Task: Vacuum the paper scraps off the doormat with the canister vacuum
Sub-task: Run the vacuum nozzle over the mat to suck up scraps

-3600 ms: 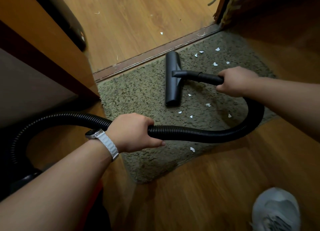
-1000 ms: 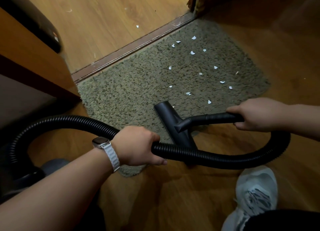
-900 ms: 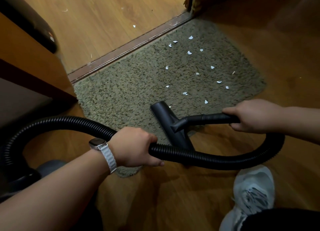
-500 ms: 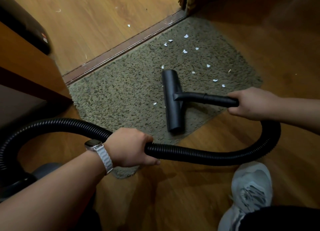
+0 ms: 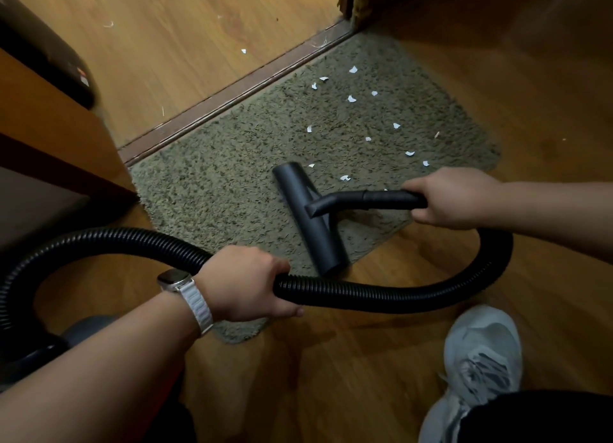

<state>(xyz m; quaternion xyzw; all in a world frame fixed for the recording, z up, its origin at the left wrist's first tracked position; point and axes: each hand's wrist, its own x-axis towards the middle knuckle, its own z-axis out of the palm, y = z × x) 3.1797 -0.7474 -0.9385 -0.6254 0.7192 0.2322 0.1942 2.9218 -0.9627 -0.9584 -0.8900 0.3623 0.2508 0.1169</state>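
Observation:
A shaggy olive doormat (image 5: 225, 183) lies on the wooden floor against a door threshold. Several white paper scraps (image 5: 351, 98) are scattered over its far right part. The black floor nozzle (image 5: 306, 217) rests on the mat's near right part, its near end at the mat's edge. My right hand (image 5: 447, 198) grips the black wand (image 5: 365, 201) behind the nozzle. My left hand (image 5: 245, 285), a watch on its wrist, grips the ribbed black hose (image 5: 381, 296), which loops between both hands. The canister (image 5: 49, 346) is partly visible at the lower left.
A wooden threshold strip (image 5: 232, 90) borders the mat's far side, with a few scraps (image 5: 243, 51) on the floor beyond. A wooden cabinet (image 5: 49, 137) stands at the left. A grey sneaker (image 5: 481, 363) is on the floor at the lower right. A door frame corner (image 5: 351, 1) is at the top.
The nozzle has slid back toward me and to the right over the mat's near part after a forward stroke. Scraps near the mat's middle are gone. Both hands keep their grips.

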